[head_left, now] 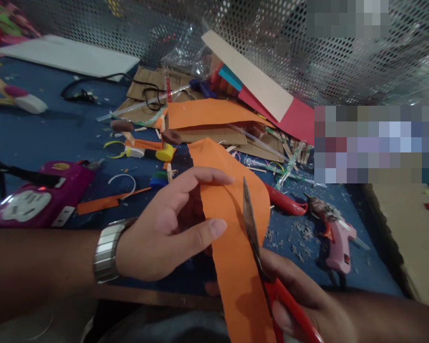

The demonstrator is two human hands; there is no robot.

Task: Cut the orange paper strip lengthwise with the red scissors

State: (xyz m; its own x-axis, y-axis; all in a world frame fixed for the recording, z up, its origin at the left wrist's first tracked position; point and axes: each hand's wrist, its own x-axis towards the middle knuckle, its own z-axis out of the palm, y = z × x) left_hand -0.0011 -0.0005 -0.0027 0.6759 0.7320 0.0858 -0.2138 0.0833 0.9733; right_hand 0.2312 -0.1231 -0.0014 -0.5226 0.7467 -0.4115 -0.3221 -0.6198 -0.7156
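Note:
A long strip of orange paper (232,247) runs from the middle of the view down to the bottom edge, its far end wide and rounded. My left hand (175,224), with a metal watch band at the wrist, is closed on the paper's left side, thumb and a finger lying over its top face. In my right hand (300,300) are red-handled scissors (288,305), held at the paper's lower right. One blade lies over the orange surface, pointing away from me; the other blade is mostly hidden.
A pink glue gun (339,243) lies at the right, near grey scraps. At the left sits a purple power strip (53,190). Farther back are another orange sheet (218,113), cardboard (143,85), a white board (64,56) and a perforated metal panel (146,28).

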